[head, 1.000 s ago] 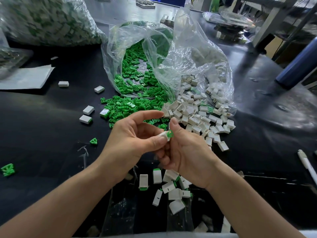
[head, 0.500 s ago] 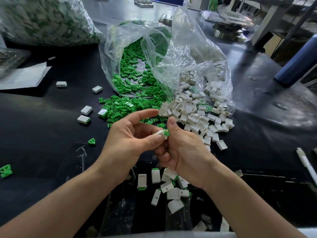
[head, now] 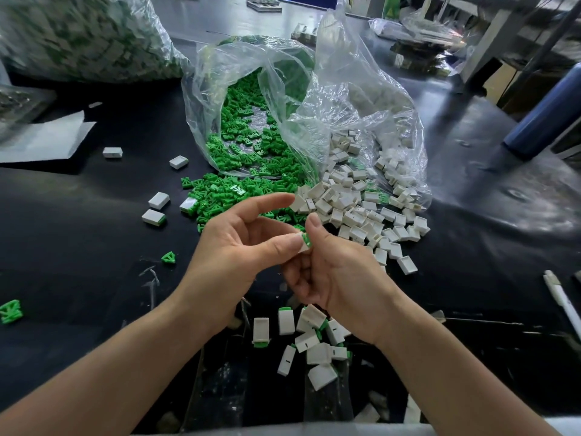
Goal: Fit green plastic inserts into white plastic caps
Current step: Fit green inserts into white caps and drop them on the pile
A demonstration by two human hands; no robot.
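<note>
the left hand (head: 232,250) and the right hand (head: 342,278) meet above the black desk (head: 78,231), their fingers (head: 276,247) clamped on one white cap (head: 302,247); a green insert (head: 307,239) sits at the cap's end between the thumbs.

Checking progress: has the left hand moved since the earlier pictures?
No. The left hand stays where it was, right of the loose green piece on the table.

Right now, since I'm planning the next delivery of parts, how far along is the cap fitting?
Done: a small cluster of fitted caps lies nearest the person. In hand: the left hand holds a white cap while the right hand holds a green insert at its opening. Left: a big heap of loose inserts and a heap of empty caps spilling from their clear bags, so most work remains.
</note>
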